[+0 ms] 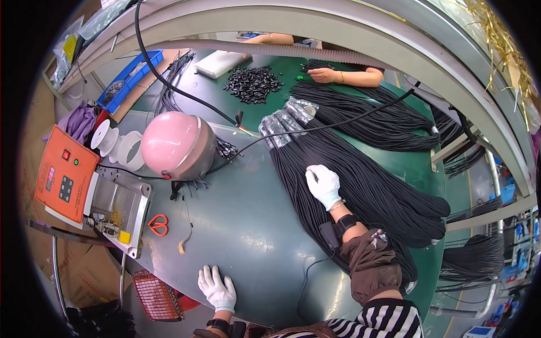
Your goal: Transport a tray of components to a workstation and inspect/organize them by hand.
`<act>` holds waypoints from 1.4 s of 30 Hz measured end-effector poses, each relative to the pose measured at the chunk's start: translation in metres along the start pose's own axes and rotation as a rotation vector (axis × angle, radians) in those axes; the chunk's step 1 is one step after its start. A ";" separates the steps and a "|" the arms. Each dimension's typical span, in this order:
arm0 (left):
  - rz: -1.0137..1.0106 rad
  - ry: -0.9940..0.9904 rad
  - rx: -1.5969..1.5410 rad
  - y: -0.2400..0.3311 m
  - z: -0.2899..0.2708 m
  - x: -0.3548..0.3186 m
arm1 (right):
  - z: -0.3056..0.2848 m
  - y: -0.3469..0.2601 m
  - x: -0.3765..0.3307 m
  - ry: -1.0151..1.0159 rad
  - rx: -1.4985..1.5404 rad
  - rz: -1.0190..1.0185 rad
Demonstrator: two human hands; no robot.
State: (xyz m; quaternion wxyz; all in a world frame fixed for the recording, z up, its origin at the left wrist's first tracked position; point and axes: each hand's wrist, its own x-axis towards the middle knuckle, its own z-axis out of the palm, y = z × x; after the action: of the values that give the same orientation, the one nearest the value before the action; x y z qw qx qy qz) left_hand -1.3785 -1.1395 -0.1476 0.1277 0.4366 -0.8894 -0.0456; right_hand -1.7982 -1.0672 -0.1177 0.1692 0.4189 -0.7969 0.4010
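Note:
My left hand, in a white glove, lies at the near edge of the grey-green worktable with its fingers spread and nothing in it. My right hand, also gloved, is on a thick bundle of long black cables. Its fingers curl down into them; the fingertips are partly hidden. Clear plastic wrap binds the far ends of the bundles. A further bundle of black cables lies behind, on the table's right side.
A pink-topped rounded machine stands left of the cables. Nearby are an orange control box, red-handled scissors and white spools. Small black parts are heaped farther back. Opposite, a co-worker's hand is near cable ends. A black cord hangs across.

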 end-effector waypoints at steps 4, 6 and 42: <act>0.004 0.005 -0.004 -0.001 0.001 0.000 | 0.000 0.001 -0.001 -0.007 0.015 0.020; 0.006 0.007 -0.004 -0.001 0.002 -0.001 | 0.000 0.001 -0.001 -0.004 0.015 0.011; 0.010 0.069 -0.027 0.001 -0.001 0.000 | 0.001 0.003 -0.001 -0.040 -0.008 0.026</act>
State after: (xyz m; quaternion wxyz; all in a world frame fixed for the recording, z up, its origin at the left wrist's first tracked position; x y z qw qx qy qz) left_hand -1.3791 -1.1388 -0.1466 0.1643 0.4315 -0.8860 -0.0420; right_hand -1.7996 -1.0666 -0.1208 0.1497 0.4159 -0.8071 0.3915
